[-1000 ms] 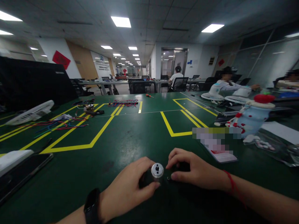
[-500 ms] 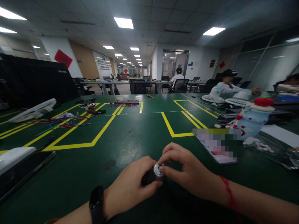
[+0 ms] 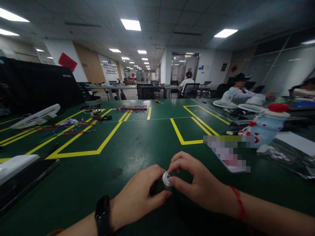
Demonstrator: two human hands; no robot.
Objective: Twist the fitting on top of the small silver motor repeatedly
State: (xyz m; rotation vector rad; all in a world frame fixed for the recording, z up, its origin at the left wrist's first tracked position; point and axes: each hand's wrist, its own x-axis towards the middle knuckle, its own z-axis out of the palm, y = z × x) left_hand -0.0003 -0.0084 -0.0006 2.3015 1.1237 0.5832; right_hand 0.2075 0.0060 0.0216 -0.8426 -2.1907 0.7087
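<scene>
A small round cylinder (image 3: 166, 180) with a shiny silver top and a dark spot near its middle stands low over the green table. My left hand (image 3: 139, 193) curls around its side, thumb in front and fingers behind. Above it, the thumb and index finger of my right hand (image 3: 194, 180) pinch together at the silver top. Whatever lies between those fingertips is too small and dark to name. The cylinder's lower part is hidden by my left thumb and shadow.
On the green table (image 3: 137, 144) yellow tape marks out boxes. At left lie a dark phone (image 3: 27, 183), a white fan (image 3: 36, 116) and loose coloured wires (image 3: 71, 127). A blurred flat card (image 3: 228, 157) and a blue snowman-like bottle (image 3: 268, 126) stand at right. People sit farther back.
Both hands stay at the cylinder. My right fingertips have shifted very slightly over its top, and the view has moved a touch.
</scene>
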